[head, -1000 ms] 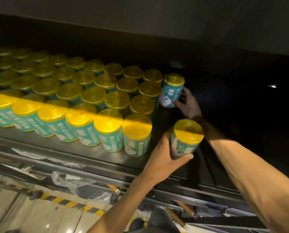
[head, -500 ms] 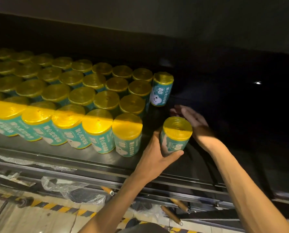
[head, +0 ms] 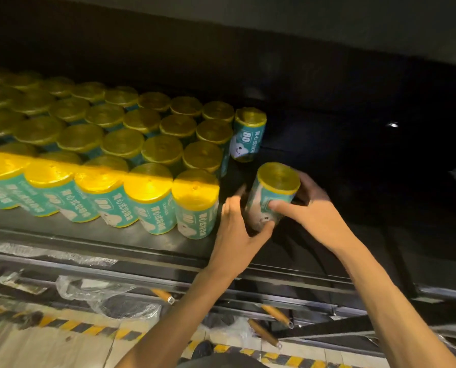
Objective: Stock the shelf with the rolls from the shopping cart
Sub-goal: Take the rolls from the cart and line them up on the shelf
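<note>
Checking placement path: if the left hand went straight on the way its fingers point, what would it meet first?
Likely bare dark shelf, then the lone teal-labelled yellow-topped roll behind; depth is unclear. The left hand holds its own roll.

The rolls on the shelf (head: pixel 115 144) have yellow tops and teal labels with white letters, the number 80 and a white cartoon figure. The front row (head: pixel 147 200) is bright yellow in the light; the rows behind look dull olive-yellow in the shade. The roll between the hands (head: pixel 270 197) has the same yellow top and teal-and-white label. The shelf (head: pixel 168 243) is black. On the floor runs a stripe of yellow and black hazard tape (head: pixel 89 328). The floor (head: pixel 36 349) is pale beige.
</note>
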